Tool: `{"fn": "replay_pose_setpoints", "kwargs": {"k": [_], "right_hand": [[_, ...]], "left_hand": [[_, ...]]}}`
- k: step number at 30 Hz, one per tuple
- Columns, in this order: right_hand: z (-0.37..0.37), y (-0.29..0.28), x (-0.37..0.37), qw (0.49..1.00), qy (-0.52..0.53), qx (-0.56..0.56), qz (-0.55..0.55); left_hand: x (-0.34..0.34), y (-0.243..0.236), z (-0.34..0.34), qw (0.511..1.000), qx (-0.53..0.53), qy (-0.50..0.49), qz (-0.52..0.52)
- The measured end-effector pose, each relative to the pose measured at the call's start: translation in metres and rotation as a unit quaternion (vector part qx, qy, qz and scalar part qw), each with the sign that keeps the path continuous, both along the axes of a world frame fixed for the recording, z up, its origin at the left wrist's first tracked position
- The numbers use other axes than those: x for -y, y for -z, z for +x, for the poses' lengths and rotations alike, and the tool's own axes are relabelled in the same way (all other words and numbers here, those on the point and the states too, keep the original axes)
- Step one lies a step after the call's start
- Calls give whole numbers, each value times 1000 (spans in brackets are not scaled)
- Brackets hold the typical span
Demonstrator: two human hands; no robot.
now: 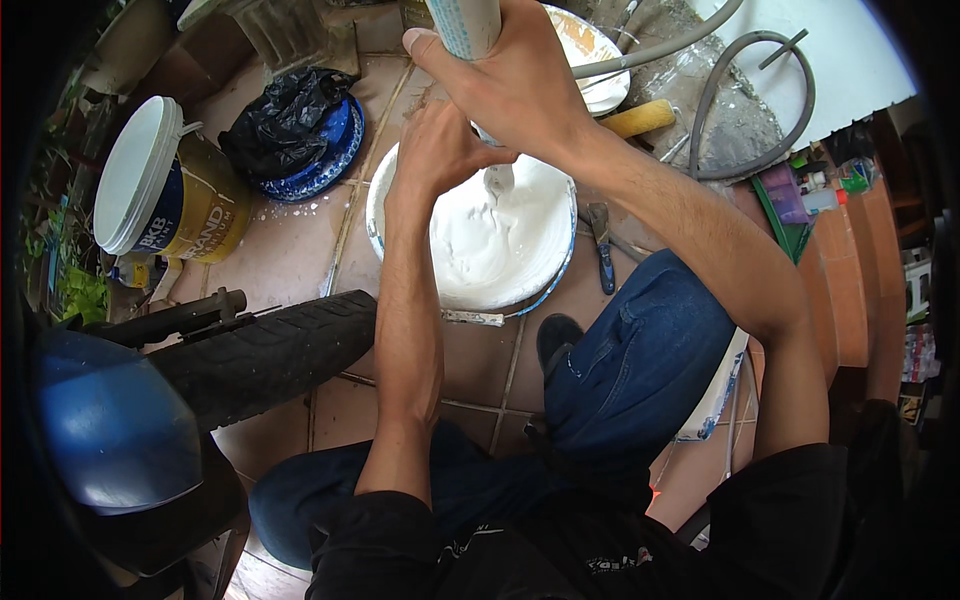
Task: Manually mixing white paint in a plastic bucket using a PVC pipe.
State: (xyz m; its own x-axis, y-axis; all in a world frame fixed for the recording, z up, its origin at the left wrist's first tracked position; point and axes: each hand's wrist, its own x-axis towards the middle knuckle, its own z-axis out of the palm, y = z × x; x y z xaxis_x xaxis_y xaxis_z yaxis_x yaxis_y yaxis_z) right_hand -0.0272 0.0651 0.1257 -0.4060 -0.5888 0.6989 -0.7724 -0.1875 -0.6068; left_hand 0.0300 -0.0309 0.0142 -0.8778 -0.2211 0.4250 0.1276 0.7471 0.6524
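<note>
My right hand (515, 85) is closed around a white tube with blue print (466, 22), held upright over a wide white bucket (376, 215). My left hand (437, 152) curls around the tube's lower end, just below the right hand. A white blob (497, 180) hangs from that end over the thick white paste (500, 245) that fills the bucket. I am squatting, and my knee in blue jeans (640, 350) sits to the right of the bucket.
A yellow and blue pail with a white lid (150, 185) stands at left, beside a black bag on a blue lid (292, 122). A motorbike tyre (262, 352) lies near left. A putty knife (601, 248), a yellow handle (640, 118) and grey hoses (755, 110) lie at right.
</note>
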Motion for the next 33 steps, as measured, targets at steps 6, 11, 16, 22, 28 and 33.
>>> {"fn": "replay_pose_setpoints", "kwargs": {"k": [6, 11, 16, 22, 28, 33], "right_hand": [[9, -6, 1, 999, -30, 29, 4], [-5, -4, -1, 992, -22, 122, 26], [-20, 12, 1, 990, -27, 130, 55], [-22, 13, 4, 996, 13, 85, 31], [-12, 8, 3, 999, 39, 27, 5], [-1, 7, 4, 999, 17, -23, -30]], "left_hand": [[5, -14, 9, 989, -29, -134, -54], [9, -29, 13, 984, 76, -131, -97], [12, -31, 17, 979, 179, -67, -73], [4, -18, 10, 988, 146, 27, -35], [1, 2, -7, 996, 64, -26, -61], [-4, -1, -1, 994, -41, -93, -48]]}}
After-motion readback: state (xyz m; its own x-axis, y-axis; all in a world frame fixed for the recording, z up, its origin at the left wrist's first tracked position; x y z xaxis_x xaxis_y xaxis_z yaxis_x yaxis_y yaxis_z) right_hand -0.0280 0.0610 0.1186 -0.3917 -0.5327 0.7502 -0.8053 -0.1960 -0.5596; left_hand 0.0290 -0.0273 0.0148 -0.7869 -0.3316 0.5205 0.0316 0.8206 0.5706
